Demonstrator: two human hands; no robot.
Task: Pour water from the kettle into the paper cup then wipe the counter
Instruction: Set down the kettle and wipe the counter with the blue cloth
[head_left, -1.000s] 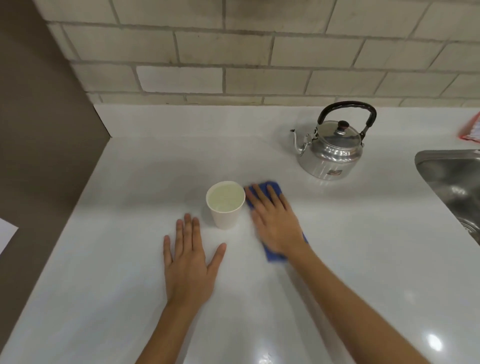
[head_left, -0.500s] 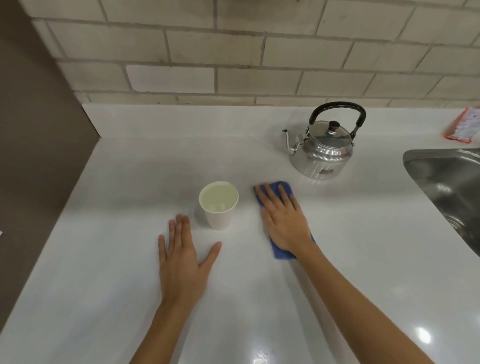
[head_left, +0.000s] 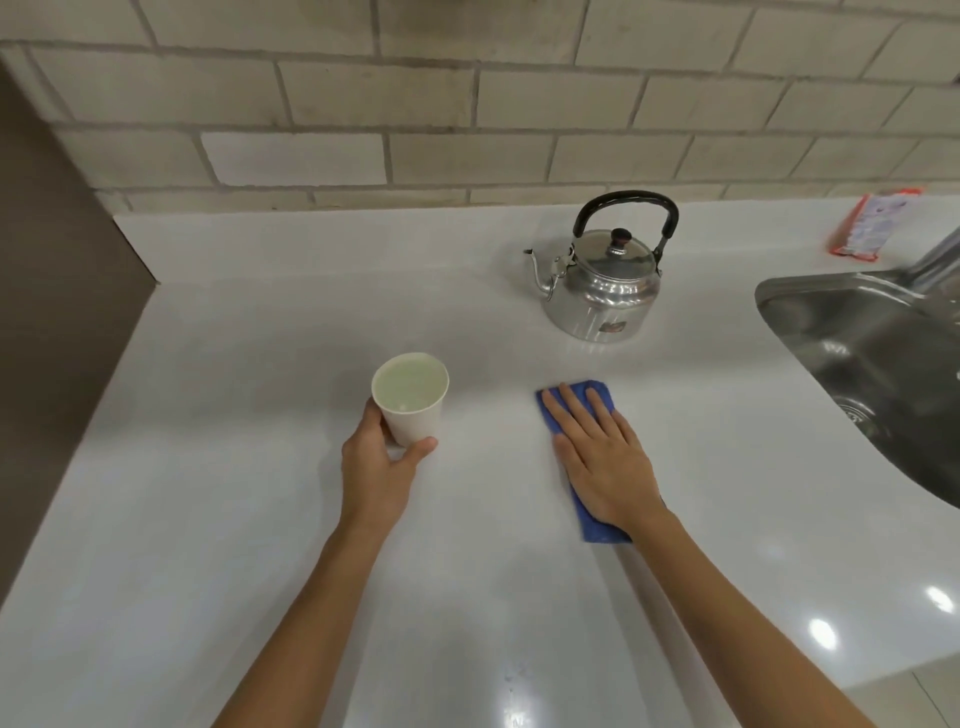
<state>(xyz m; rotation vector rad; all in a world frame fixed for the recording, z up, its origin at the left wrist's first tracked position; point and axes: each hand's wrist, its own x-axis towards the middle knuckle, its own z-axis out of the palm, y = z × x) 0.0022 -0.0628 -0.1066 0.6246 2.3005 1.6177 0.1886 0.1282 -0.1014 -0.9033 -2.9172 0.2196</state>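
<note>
- Gripping the paper cup (head_left: 410, 399) low on its wall, the left hand (head_left: 375, 470) has its thumb across the near side at the base and its fingers curled round the far left side; the grip is closed on the cup.
- Right hand (head_left: 605, 457) lies flat, fingers spread and pressed down on the blue cloth (head_left: 592, 527), which sits on the bench (head_left: 260, 338) to the right of the cup and well apart from it.
- Cup stands on the bench left of centre and is filled close to the rim with pale liquid. Kettle (head_left: 605, 280) stands upright further back and to the right, lid on, spout pointing left, nobody touching it. Pouring judged complete; wiping in hand.
- Risk: thin paper wall, high fill. A firm squeeze or a quick lift or slide would likely slop water over the rim onto the surface being wiped.
- Risk: a low hold on a full cup leaves it top-heavy; a tilt during any move could tip it.
- Risk: a wide cloth stroke to the left could knock the cup.
- Sink (head_left: 872, 364) lies at the right edge, clear of both hands.
- Change from the earlier frames: the left hand then lay flat on the bench in front of the cup, not touching it; now it holds the cup. Cloth and right hand were just beside the cup; now they are further right.
</note>
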